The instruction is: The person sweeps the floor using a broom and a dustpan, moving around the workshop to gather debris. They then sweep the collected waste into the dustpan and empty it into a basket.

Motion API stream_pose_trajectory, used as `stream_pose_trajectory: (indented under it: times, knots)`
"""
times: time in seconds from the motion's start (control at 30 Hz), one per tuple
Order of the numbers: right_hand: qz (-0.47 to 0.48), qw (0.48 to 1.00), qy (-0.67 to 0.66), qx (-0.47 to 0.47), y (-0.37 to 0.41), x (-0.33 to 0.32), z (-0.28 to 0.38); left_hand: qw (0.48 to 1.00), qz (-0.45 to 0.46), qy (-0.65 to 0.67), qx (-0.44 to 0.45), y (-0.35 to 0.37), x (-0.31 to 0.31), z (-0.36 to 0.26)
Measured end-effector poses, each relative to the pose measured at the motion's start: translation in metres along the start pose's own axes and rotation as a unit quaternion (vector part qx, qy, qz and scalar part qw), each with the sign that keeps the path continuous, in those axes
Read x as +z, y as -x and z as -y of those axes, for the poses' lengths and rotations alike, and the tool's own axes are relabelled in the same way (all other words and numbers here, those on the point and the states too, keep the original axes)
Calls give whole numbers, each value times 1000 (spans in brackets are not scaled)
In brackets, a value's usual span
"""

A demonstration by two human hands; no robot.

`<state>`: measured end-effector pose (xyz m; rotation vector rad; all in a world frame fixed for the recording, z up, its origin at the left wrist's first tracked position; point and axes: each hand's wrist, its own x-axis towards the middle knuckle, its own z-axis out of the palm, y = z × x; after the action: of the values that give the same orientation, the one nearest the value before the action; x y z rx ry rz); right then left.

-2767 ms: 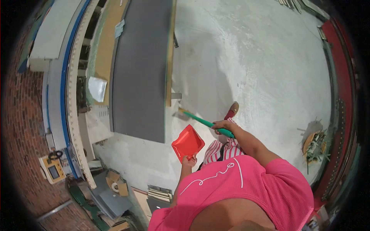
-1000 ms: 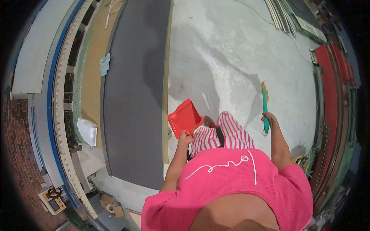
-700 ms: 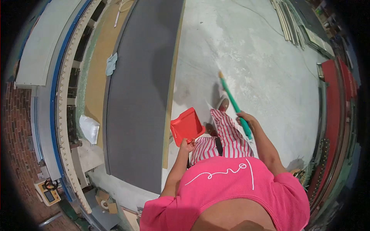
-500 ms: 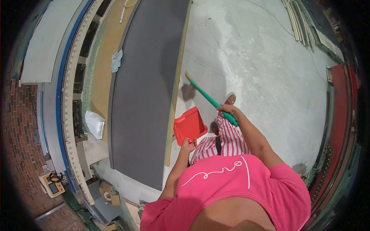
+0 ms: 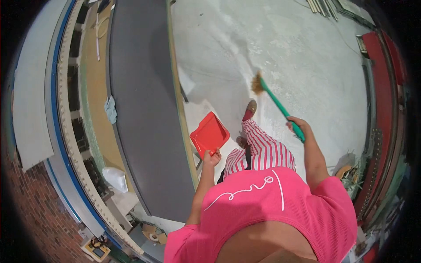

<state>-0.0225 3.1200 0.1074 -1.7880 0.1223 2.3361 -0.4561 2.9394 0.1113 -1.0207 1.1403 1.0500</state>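
In the head view: grips a red dustpan [image 5: 210, 133] by its handle with the left hand [image 5: 212, 157], reaching forward beside the grey-topped counter [image 5: 149, 105]. Clasps a green-handled brush [image 5: 276, 101] in the right hand [image 5: 302, 125], held out to the right on a bent arm. Hides most of the dustpan's handle inside the left hand. Blurs the brown bristles [image 5: 257, 84]; cannot tell about contact with the pale floor [image 5: 320, 83]. Cuts off the counter's far end.
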Motion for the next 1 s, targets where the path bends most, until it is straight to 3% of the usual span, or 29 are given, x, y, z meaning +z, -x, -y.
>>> stream_pose_trajectory:
  times: [0.07, 0.13, 0.17, 0.23, 0.37, 0.43, 0.57, 0.73, 0.8, 0.87, 0.93, 1.0]
  knots:
    - [-15, 991, -128, 35, 13, -34, 22, 999, 31, -23, -5, -19, 22, -17]
    - [-91, 996, 21, 4, 16, -66, 41, 996, 82, -33, 6, -25, 48, -27]
    - [-99, 995, 9, -2, 26, -70, 49, 995, 85, -45, -4, -27, 62, -28]
    - [-104, 983, -15, -149, 31, -63, 63, 995, 92, -37, 6, -29, 84, -34]
    - [-137, 984, 35, -105, 19, -44, 86, 997, 62, -35, 14, -25, 114, -36]
    - [-81, 983, 82, -146, 10, -17, 90, 996, 74, -52, 22, -27, 114, -37]
    - [37, 989, 98, -107, 5, 84, 110, 996, 82, -41, 0, -38, 104, -45]
    - [185, 962, 185, -74, -16, 209, 132, 1000, 11, 16, 23, -30, 107, -41]
    - [233, 957, 173, -20, -41, 252, 135, 998, -26, 54, 35, -26, 110, -39]
    - [300, 939, 158, -56, -100, 282, 129, 997, -33, 67, 31, -35, 104, -49]
    - [295, 939, 174, -7, -138, 318, 132, 991, -13, 134, -5, -26, 113, -48]
    - [294, 936, 185, 56, -157, 336, 132, 994, 6, 110, 10, -26, 108, -54]
